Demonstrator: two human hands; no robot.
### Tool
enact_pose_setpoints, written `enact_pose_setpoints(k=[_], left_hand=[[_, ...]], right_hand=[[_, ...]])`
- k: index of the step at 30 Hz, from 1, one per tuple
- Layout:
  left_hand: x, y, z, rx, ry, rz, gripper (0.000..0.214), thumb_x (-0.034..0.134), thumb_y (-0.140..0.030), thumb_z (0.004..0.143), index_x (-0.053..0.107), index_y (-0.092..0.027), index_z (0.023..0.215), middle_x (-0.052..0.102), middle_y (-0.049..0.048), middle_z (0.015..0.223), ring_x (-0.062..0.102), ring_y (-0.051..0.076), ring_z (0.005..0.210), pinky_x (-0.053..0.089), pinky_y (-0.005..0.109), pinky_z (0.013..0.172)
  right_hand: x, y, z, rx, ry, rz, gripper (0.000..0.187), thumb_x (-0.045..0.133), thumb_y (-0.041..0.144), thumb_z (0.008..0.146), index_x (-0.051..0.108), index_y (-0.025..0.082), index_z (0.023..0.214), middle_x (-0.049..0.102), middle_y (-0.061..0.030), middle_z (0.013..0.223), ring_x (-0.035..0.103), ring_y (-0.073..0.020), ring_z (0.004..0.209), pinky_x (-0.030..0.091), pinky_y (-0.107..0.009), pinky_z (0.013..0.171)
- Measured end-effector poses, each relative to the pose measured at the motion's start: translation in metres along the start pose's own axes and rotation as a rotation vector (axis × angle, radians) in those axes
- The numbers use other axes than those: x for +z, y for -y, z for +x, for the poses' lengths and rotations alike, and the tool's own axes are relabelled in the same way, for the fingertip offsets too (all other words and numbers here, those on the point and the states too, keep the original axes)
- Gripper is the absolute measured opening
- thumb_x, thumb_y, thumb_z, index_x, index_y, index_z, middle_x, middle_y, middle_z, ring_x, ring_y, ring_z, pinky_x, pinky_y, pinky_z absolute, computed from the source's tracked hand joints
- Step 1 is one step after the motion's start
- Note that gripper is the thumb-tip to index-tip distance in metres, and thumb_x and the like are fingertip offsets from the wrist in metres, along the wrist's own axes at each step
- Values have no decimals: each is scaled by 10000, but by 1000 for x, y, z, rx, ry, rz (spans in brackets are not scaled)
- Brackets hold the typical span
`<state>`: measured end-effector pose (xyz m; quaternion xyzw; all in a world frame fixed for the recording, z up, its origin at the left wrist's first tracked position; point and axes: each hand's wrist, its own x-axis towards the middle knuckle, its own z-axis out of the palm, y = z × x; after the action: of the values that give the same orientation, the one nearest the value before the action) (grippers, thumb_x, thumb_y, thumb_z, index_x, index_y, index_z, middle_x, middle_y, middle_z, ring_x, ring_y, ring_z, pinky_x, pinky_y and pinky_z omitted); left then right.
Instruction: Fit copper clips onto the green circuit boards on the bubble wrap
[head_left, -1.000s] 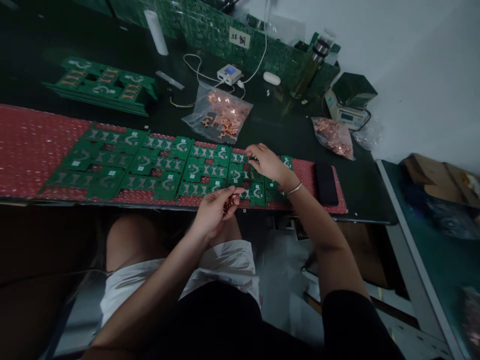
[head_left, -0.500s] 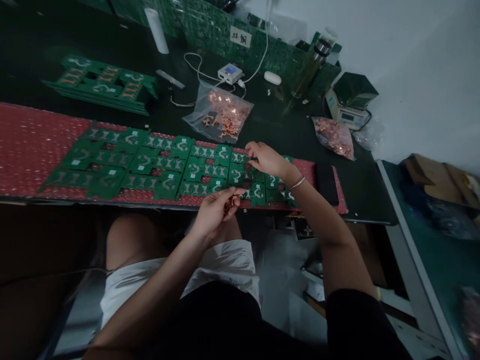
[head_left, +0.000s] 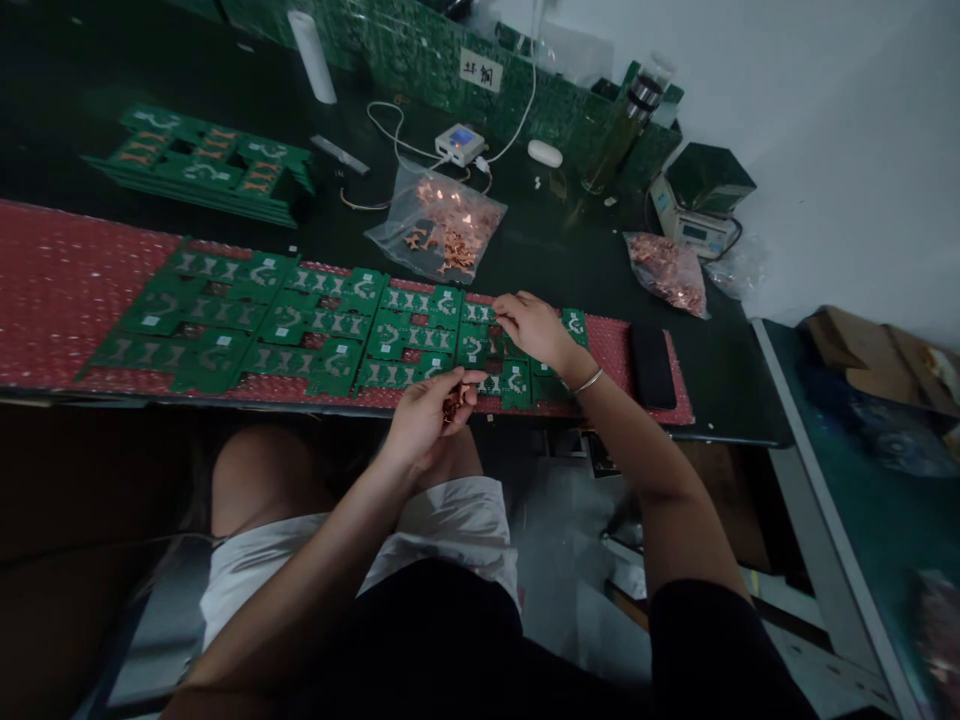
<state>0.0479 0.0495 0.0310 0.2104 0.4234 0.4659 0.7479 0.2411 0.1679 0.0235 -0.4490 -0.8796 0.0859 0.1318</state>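
A row of green circuit boards (head_left: 315,325) lies on a red bubble-wrap mat (head_left: 67,290) along the table's front edge. My left hand (head_left: 424,415) hovers at the table edge, fingers curled around several small copper pieces (head_left: 454,403). My right hand (head_left: 534,328) rests on the rightmost boards, fingertips pinched together and pressing down on a board; what they pinch is too small to make out. A bracelet sits on that wrist.
A clear bag of copper pieces (head_left: 439,225) lies behind the boards, a second bag (head_left: 667,272) to the right. A stack of green boards (head_left: 202,170) sits far left. A black phone (head_left: 651,362), a scale (head_left: 694,215), a bottle (head_left: 622,130) and a white roll (head_left: 311,55) are there too.
My right hand has shifted slightly down and right over the rightmost boards. My left hand stays at the table edge with the copper pieces.
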Motion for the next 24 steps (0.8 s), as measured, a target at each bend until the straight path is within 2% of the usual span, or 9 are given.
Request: enact_pose_setpoints(k=[4,9,14,19,24], left_hand=[[1,1,0,3,11,10,326,773,-378,678,751,-89,827,564,-2,604,357,37,366,102,212,369],[3,1,-2,4,20,22,329,760,-376,696,755,-88,856,567,-2,610,352,35,366,102,214,373],[1,-1,-2,17,33,18,326,762,-373,690,755,-88,848,568,-1,614,348,33,359,108,216,370],[-2,0,-2,18,35,21,312,761,-371,687,749,-92,828,567,0,620,357,35,359,112,216,372],[-3,0,-2,14,37,25,325,755,-386,698,753,-92,839,564,2,621,358,37,363,107,218,375]], right_hand=[[-1,-6,7,8,-27,107,253,553,68,866,532,186,1089,663,-62,978,588,-219,945,470,-363,893],[-6,-14,24,-30,98,102,394,544,31,812,483,151,1182,673,-65,943,603,-219,896,466,-362,873],[-10,-13,29,-42,149,54,418,539,18,804,474,131,1201,663,-83,961,598,-242,941,455,-385,905],[-9,-11,25,-41,143,42,460,554,42,810,456,108,1254,638,-102,1006,568,-268,1024,438,-420,965],[-7,-10,23,-79,127,6,452,512,37,816,461,112,1260,628,-109,1023,554,-268,1000,433,-434,966]])
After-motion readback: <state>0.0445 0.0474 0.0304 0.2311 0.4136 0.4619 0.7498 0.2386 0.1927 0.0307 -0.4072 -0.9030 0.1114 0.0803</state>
